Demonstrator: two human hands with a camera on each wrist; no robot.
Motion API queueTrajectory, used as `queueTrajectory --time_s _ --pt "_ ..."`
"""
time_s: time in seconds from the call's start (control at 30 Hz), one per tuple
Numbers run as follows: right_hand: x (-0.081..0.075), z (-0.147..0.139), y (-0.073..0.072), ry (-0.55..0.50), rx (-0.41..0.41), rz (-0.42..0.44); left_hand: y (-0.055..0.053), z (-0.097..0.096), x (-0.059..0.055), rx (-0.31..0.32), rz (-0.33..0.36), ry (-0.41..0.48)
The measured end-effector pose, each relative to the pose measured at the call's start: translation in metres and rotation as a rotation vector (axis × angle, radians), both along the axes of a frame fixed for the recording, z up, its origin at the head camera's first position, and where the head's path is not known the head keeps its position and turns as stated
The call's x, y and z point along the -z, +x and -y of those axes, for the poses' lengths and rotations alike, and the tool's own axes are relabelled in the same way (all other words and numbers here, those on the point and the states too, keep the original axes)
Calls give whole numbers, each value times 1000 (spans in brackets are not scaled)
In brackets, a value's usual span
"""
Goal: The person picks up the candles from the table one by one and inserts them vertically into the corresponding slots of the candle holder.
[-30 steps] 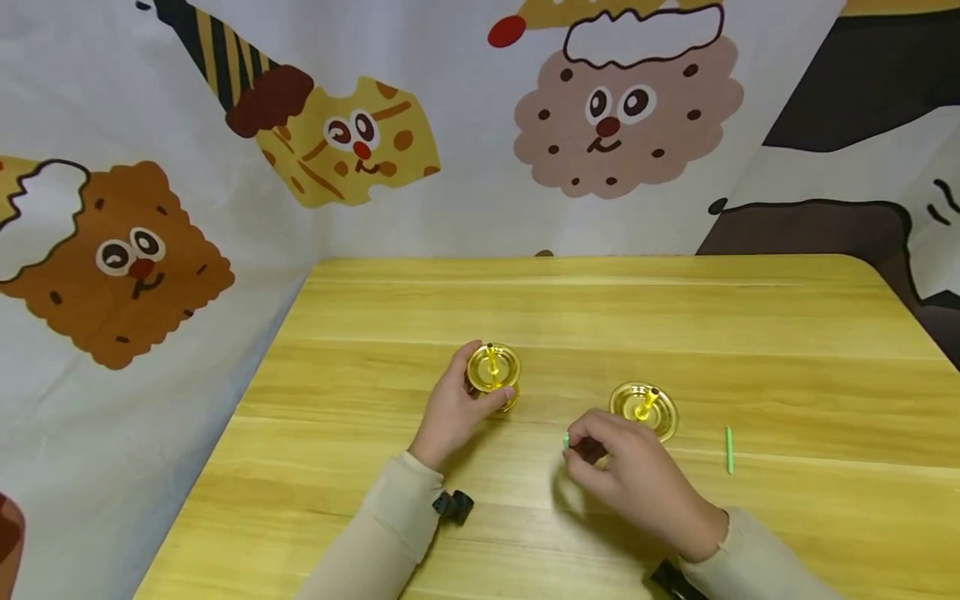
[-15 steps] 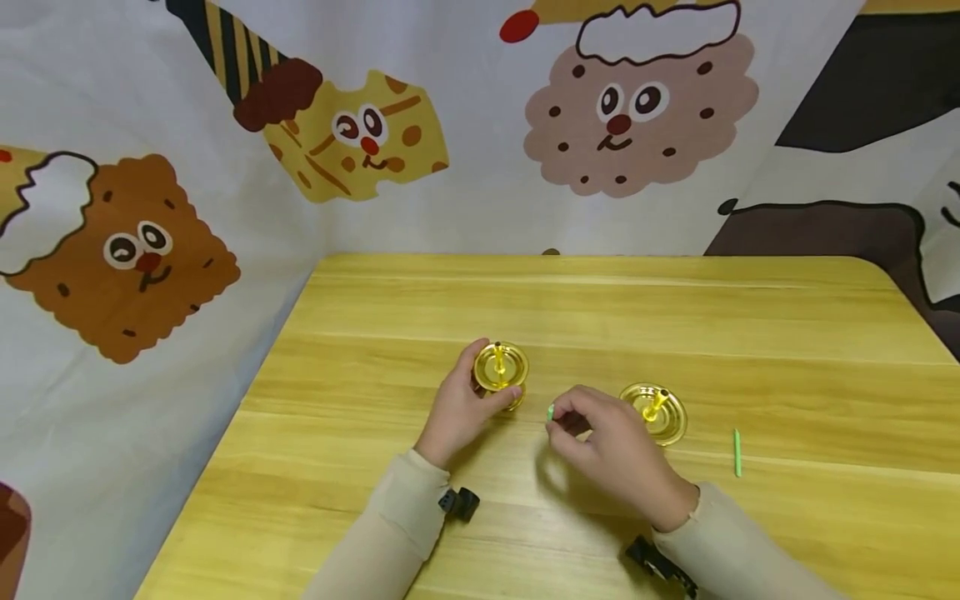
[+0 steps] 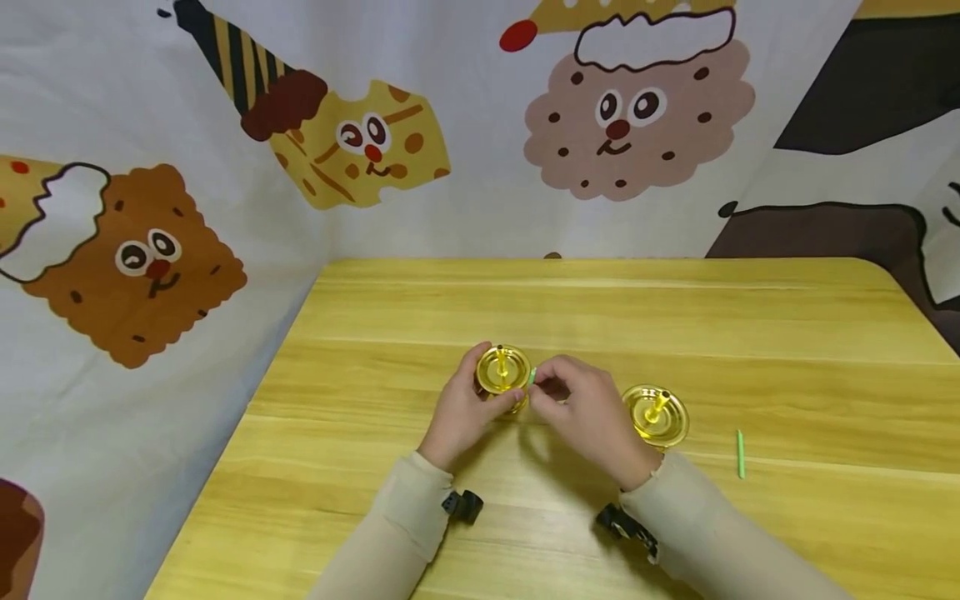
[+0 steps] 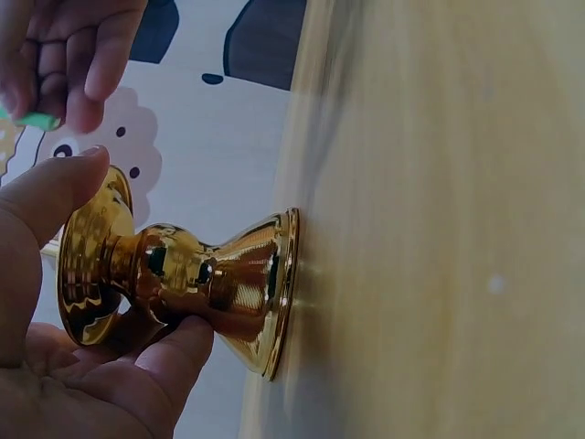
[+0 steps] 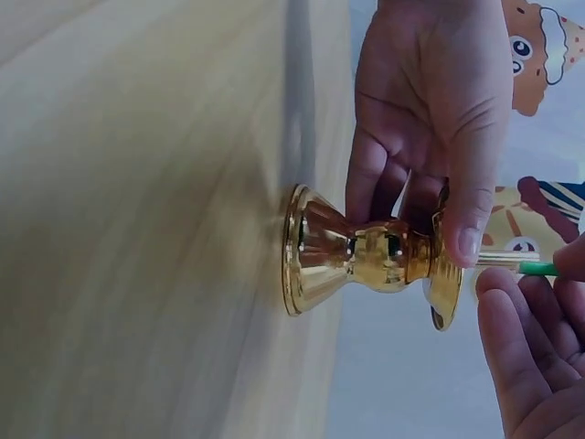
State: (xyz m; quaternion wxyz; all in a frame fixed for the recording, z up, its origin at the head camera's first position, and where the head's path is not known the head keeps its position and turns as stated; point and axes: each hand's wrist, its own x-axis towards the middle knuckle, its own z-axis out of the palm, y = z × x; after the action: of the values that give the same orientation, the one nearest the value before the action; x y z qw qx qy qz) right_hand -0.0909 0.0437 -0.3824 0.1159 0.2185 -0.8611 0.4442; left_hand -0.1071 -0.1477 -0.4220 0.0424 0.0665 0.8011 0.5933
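Observation:
My left hand [image 3: 457, 408] grips a gold candlestick [image 3: 503, 369] by its stem, thumb up at the dish. The candlestick stands upright, its flared base [image 4: 265, 293] at the tabletop. A thin tube [image 5: 498, 259] rises from the middle of its dish. Between the fingertips of my right hand [image 3: 585, 408] is a thin green candle [image 3: 532, 376], mostly hidden by the fingers. In the head view the candle is just right of the dish rim; the left wrist view shows a gap between it and the dish.
A second gold candlestick [image 3: 656, 414] stands just behind my right wrist, partly covered by the sleeve. Farther right another green candle [image 3: 741, 454] lies on the wooden table [image 3: 420, 300]. A printed cloth [image 3: 480, 167] hangs along the table's back and left edges.
My right hand has moved left and away from me with the green candle, up to the held candlestick. The second candlestick is less covered now. My left hand keeps its hold.

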Motion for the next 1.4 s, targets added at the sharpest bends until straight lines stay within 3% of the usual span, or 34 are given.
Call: queueTrajectory --time_s 0.8,1.0,1.4 --pt "-15 22 -27 -95 34 41 -1 1 1 17 -3 -9" --pt "-19 27 -31 -84 37 12 0 -2 0 39 -16 38" --pt "-22 31 -34 -77 31 -2 0 -1 1 22 -16 20"
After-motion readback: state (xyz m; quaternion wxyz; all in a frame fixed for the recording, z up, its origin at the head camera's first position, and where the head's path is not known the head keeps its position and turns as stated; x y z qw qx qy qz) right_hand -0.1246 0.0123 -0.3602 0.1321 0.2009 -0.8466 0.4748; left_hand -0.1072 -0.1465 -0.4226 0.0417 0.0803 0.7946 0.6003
